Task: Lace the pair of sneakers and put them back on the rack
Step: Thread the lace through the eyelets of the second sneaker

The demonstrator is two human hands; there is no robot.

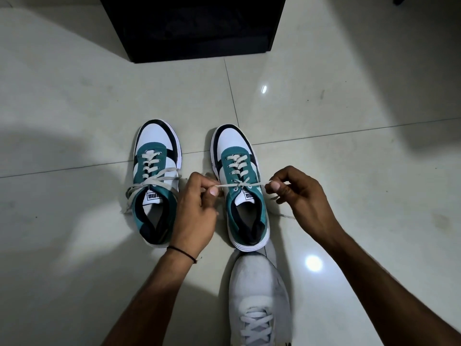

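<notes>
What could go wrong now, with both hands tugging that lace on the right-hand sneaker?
Both hands, left hand and right hand, pull the lace taut sideways across the right sneaker; a thin pinched end might slip free. The sneaker stands loose on the tile floor, so an uneven tug could slide or tip it. The left sneaker has loose lace ends trailing on the floor, which could snag when it is lifted toward the dark rack.

Open tile floor [349, 171] lies right of the right hand [296, 193]; left of the left hand [197, 203] a sneaker [156, 181] blocks, a dark cabinet [194, 26] beyond.
</notes>
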